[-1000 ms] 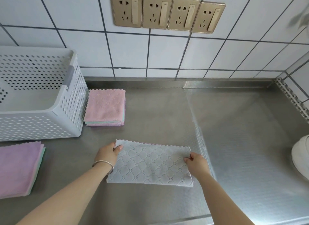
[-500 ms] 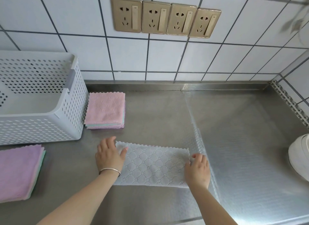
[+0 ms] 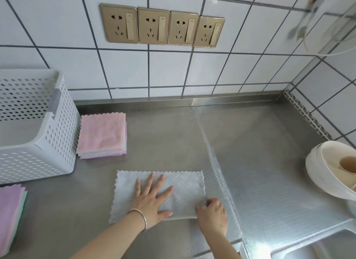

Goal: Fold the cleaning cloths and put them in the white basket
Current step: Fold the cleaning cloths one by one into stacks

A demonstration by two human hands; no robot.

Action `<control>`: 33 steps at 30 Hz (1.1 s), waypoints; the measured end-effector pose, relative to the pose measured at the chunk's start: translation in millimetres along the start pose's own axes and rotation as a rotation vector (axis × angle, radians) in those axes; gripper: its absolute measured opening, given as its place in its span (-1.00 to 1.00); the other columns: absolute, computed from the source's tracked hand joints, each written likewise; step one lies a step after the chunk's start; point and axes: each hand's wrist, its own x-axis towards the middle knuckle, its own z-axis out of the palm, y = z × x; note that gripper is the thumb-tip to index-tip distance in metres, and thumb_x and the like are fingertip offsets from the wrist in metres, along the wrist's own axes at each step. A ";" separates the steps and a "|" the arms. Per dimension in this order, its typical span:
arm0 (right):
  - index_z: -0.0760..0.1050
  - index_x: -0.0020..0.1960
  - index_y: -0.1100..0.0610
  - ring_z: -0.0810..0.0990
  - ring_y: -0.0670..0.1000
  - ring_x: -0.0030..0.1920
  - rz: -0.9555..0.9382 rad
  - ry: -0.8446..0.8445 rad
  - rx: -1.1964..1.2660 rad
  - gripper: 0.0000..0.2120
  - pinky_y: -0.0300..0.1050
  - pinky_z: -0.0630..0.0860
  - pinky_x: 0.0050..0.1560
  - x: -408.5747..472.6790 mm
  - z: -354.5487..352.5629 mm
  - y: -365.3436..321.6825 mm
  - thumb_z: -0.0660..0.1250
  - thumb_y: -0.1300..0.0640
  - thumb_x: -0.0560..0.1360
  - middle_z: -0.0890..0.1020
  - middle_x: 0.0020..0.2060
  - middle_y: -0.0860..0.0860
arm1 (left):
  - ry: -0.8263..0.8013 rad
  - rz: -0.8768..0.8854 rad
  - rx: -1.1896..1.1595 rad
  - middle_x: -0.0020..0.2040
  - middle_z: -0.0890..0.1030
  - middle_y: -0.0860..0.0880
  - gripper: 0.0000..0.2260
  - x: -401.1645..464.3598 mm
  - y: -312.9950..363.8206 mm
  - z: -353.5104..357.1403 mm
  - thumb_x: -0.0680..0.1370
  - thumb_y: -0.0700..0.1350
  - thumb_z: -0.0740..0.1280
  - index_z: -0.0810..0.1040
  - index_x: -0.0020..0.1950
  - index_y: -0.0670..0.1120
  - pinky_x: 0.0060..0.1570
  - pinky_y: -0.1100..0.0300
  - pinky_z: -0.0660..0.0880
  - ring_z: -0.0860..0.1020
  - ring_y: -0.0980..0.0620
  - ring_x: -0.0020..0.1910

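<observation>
A pale grey cleaning cloth (image 3: 185, 185), folded into a long rectangle, lies flat on the steel counter in front of me. My left hand (image 3: 152, 199) presses flat on its middle with fingers spread straight. My right hand (image 3: 212, 213) pinches the cloth's near right corner with curled fingers. The white perforated basket (image 3: 57, 143) stands at the left; the part of its inside that shows holds nothing. A folded stack with a pink cloth on top (image 3: 102, 135) sits right beside the basket. Another stack of purple and green cloths (image 3: 9, 212) lies at the left edge.
White bowls with a small cup inside (image 3: 331, 168) stand at the right edge. A tiled wall with a row of gold sockets (image 3: 161, 25) rises behind the steel counter (image 3: 260, 162). A sink rim (image 3: 312, 247) shows at the near right.
My left hand slid from the cloth's left edge onto its middle and flattened. My right hand moved down to the near right corner and took hold. The view shifted slightly.
</observation>
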 end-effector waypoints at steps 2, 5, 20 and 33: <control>0.34 0.24 0.06 0.41 0.01 0.21 0.018 -0.024 -0.048 -0.64 -0.12 0.36 0.17 -1.6 -1.3 0.1 0.17 -0.08 0.51 0.49 0.19 -0.03 | -0.057 0.010 -0.038 0.43 0.31 0.01 -0.34 1.4 -0.2 -6.0 0.29 0.48 0.05 0.31 0.34 0.27 0.21 -0.33 0.08 0.04 -0.21 0.45; 0.38 0.29 0.05 0.41 0.03 0.24 0.024 -0.092 -0.102 -0.60 -0.10 0.36 0.19 -0.3 -3.2 2.1 0.14 -0.12 0.53 0.49 0.22 -0.02 | -0.002 0.021 -0.061 0.52 -0.26 -0.06 -0.34 5.8 1.0 -10.1 0.35 0.45 0.05 -0.07 0.41 0.40 0.25 -0.32 -0.41 -0.35 -0.17 0.44; 0.38 -0.18 0.02 0.57 0.03 -0.19 -0.647 0.322 0.382 -0.80 -0.13 0.49 -0.29 -41.2 2.3 -40.6 0.34 0.20 0.26 0.53 -0.12 -0.09 | -0.114 -0.276 -1.436 -0.13 0.59 -0.06 -0.53 3.6 44.4 -98.9 0.27 0.35 0.21 0.55 -0.16 -0.01 0.04 0.09 0.40 0.54 -0.06 -0.06; 0.16 0.46 0.10 0.24 0.02 0.39 -1.002 0.108 -0.118 -0.01 -0.13 0.25 0.27 -48.9 56.0 -61.3 0.39 0.11 0.05 -0.07 0.53 -0.02 | 0.218 -0.686 -1.180 -0.22 0.54 -0.23 -0.70 -25.8 -46.0 -57.6 0.60 -0.08 0.13 0.30 -0.34 -0.05 -0.13 0.06 0.37 0.50 -0.23 -0.12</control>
